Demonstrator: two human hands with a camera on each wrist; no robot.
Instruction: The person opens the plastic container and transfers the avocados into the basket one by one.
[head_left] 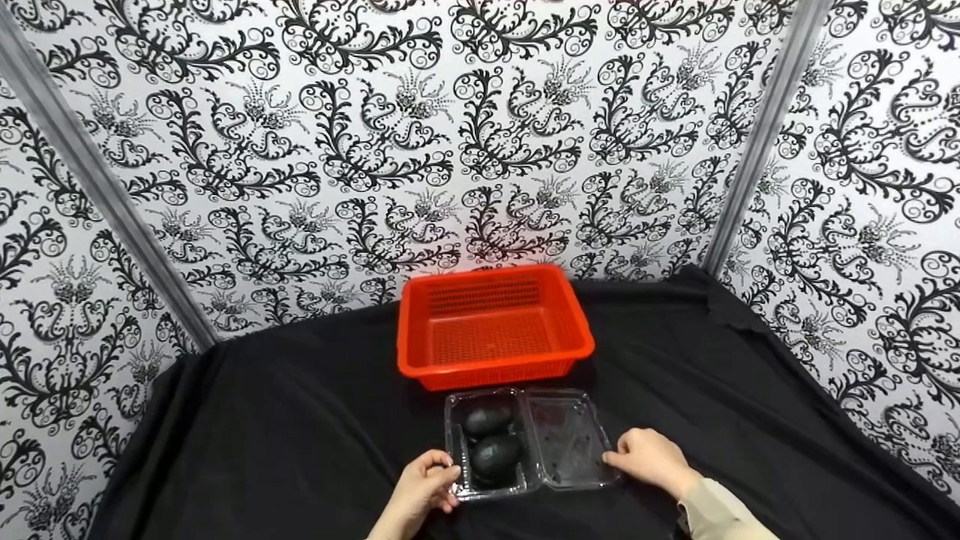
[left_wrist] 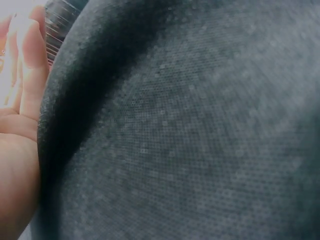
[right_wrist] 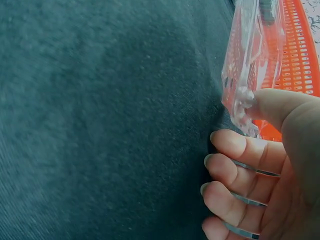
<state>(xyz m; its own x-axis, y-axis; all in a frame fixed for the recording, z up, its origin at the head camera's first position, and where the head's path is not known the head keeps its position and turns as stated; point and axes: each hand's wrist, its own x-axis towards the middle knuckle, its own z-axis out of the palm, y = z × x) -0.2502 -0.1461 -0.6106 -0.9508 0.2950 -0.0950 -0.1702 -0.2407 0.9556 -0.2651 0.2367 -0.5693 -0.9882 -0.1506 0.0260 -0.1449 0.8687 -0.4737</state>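
A clear plastic clamshell container lies opened flat on the black cloth. Two dark, smooth oval things like avocados sit in its left half; the flat lid extends to the right. With thumb and fingers, my left hand grips the left half's near-left edge. My right hand pinches the lid's right edge. In the right wrist view, the thumb presses on the lid's corner, and the other fingers curl below it. Black cloth fills most of the left wrist view, with part of the left hand at its side.
Just behind the container stands a red perforated plastic basket with nothing in it. Black cloth with folds covers the table. Patterned black-and-white panels with grey posts rise at the back and sides.
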